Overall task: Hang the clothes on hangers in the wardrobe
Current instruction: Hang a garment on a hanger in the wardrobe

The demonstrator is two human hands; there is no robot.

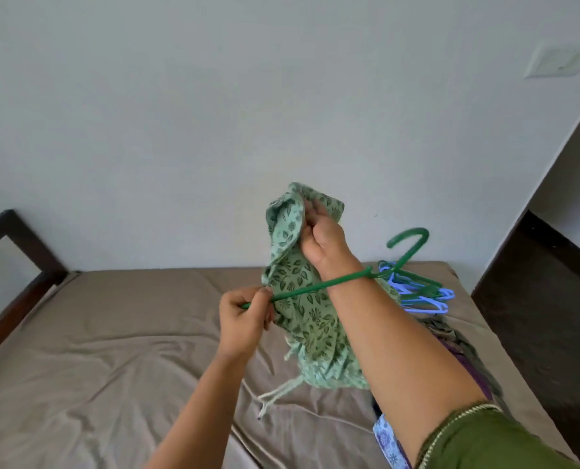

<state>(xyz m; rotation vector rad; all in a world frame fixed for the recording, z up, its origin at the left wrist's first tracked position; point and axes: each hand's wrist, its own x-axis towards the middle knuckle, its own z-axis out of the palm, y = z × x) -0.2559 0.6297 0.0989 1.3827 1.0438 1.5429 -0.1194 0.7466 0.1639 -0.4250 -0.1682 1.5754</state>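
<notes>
The left hand (244, 319) pinches 1 end of a dark green plastic clothes hanger (319, 288), thumb and curled fingers closed round the thin bar near its left tip. The hanger runs up and to the right across the front of the right wrist, and its hook (408, 240) rises above and to the right of that wrist, open side facing left.

The right hand (322, 240) is raised higher, its fingers curled tight into the bunched top of a pale green cotton garment printed with dark green leaves (302, 319). The cloth hangs down from that grip, passing behind the hanger bar and between the 2 forearms, with its lower edge near the bed. Pale drawstring cords (275, 396) trail from the garment's lower part onto the sheet.

All of this is held in the air over a bed covered with a wrinkled taupe sheet (112, 350). At the far right of the bed lies a loose pile of lilac and green plastic hangers (424, 294), partly hidden by the right arm. Near the right arm, dark grey and purple clothes (458, 336) lie heaped on the sheet, and a blue and white patterned cloth (388, 441) shows below the elbow. The right arm wears an olive green sleeve with a pale trimmed edge (478, 438). A dark wooden bed frame (21, 265) stands at the left against a pale grey wall (214, 96)
</notes>
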